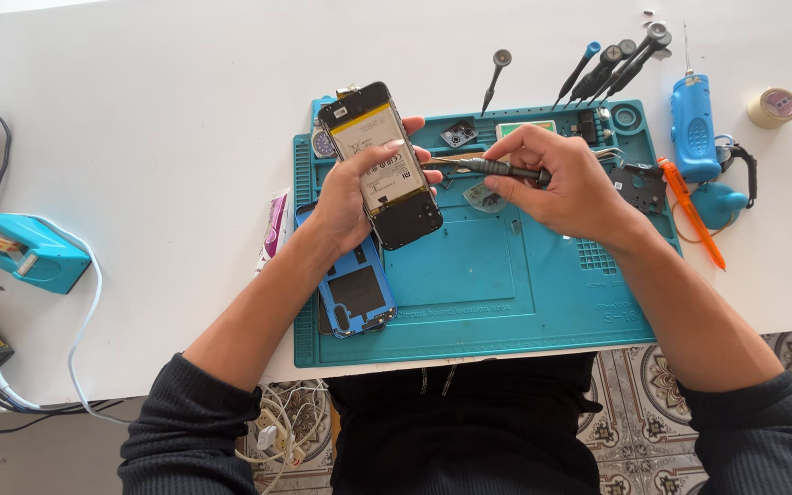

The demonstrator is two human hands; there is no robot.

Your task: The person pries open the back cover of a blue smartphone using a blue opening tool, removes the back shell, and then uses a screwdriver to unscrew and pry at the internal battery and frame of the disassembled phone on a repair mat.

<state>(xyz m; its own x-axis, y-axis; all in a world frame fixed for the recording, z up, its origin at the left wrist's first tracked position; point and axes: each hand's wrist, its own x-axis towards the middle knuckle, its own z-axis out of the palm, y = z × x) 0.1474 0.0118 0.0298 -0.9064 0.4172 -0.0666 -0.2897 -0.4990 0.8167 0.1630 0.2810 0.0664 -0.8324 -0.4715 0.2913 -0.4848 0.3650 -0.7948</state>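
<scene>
My left hand holds an opened phone with its back off, battery and black lower board showing, tilted above the teal work mat. My right hand grips a dark precision screwdriver, held level, its tip pointing left toward the phone's right edge by my left fingertips. A blue phone back cover lies on the mat under my left wrist.
Several screwdrivers lie at the mat's far edge, with small phone parts in its trays. A blue electric tool, orange tool and tape roll sit right. A teal tape dispenser and cables lie left.
</scene>
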